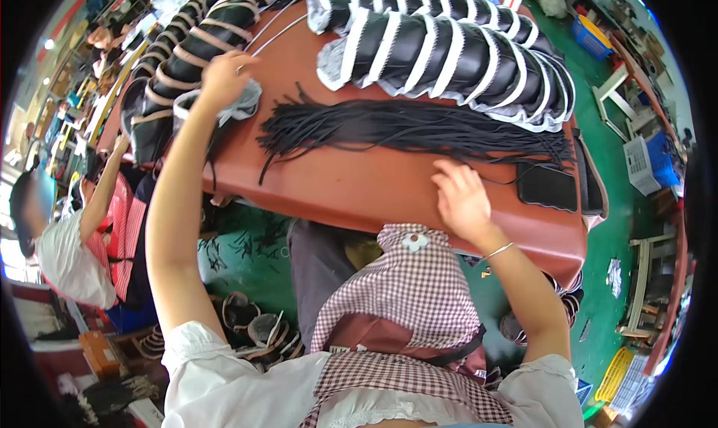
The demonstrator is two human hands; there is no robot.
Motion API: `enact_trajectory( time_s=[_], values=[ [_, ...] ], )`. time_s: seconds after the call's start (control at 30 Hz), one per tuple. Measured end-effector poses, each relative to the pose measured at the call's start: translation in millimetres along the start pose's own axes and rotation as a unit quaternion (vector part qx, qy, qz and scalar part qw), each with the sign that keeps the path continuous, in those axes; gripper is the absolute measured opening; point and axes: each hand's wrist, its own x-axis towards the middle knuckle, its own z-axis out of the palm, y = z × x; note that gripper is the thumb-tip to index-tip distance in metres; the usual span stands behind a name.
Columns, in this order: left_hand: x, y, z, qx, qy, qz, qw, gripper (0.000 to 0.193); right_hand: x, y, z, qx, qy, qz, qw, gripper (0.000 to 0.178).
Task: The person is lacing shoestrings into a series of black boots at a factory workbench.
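My left hand reaches far left, bent at the fingers, above the opening of a grey-lined black shoe. A thin pale cord runs across the table from near its fingertips; whether the fingers grip it is too small to tell. My right hand, fingers spread and slightly curled, hovers over or rests on the near edge of the brown-covered table. It holds nothing. Beyond it a long bundle of black laces lies across the table.
Nested black shoes with white trim line the back; beige-trimmed ones stand at left. A black phone lies at the right. On my lap is a checked cloth. At far left sits another person. Baskets stand right.
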Motion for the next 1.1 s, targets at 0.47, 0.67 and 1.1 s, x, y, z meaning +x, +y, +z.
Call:
enact_trajectory(
  time_s=[0.47,0.67,1.1],
  values=[
    [-16.7,160.7,31.6,-0.211,0.246,-0.028,0.946,0.019,-1.3,14.8,-4.3,-0.015,0.012,-0.003,1.000,0.031],
    [-35.6,139.0,22.4,-0.329,0.302,-0.026,0.894,0.017,11.3,13.4,-4.6,0.051,0.038,0.029,0.998,0.018],
    [-55.3,159.6,-30.3,-0.115,0.309,-0.058,0.942,0.023,-4.4,8.5,-3.4,0.154,0.039,0.102,0.982,0.015]
  ],
)
